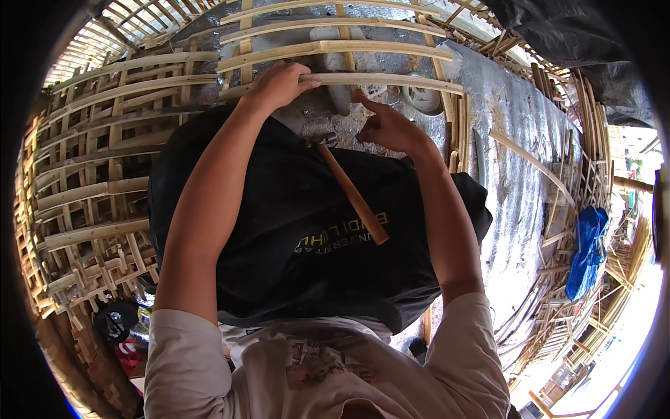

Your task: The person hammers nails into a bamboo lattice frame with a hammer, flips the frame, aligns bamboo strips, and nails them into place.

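Observation:
My left hand (278, 85) is closed on a bamboo slat (401, 81) that lies crosswise in a lattice of pale strips. Below that slat is my right hand (392, 128), its index finger stretched toward the strip and its other fingers partly curled, with nothing visible in it. A hammer (352, 195) with a wooden handle rests across the black cloth (279, 265) on my lap, its metal head pointing away from me. Parallel slats (335, 47) run across upright strips beyond my hands.
Woven bamboo lattice (105, 157) spreads to the left. A round tape-like ring (424, 105) lies on the silvery sheet (513, 167) beyond my right hand. A loose strip (534, 164), a blue cloth or bag (587, 251) and bundled bamboo (628, 262) are at the right.

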The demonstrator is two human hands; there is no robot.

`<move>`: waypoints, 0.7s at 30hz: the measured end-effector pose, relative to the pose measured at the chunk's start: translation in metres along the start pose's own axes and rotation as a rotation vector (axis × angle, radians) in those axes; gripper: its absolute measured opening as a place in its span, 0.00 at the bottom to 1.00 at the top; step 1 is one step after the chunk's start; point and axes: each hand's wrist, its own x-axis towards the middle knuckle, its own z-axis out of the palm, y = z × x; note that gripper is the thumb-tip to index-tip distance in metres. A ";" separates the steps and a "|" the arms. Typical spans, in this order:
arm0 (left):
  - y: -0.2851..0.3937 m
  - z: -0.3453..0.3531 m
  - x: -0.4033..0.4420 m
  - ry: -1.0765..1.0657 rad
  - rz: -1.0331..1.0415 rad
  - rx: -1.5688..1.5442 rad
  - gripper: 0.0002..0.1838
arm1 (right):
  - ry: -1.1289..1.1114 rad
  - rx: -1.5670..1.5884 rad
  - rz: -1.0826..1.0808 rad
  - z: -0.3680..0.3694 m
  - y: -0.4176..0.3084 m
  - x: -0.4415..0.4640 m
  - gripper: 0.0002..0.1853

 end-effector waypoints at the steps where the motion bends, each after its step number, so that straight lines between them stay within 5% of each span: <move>1: 0.001 0.000 -0.001 0.004 -0.003 -0.002 0.25 | 0.008 -0.007 -0.001 0.001 0.002 0.001 0.48; 21: 0.005 -0.002 0.000 -0.017 0.037 -0.024 0.24 | 0.245 -0.316 -0.099 0.006 -0.007 0.005 0.54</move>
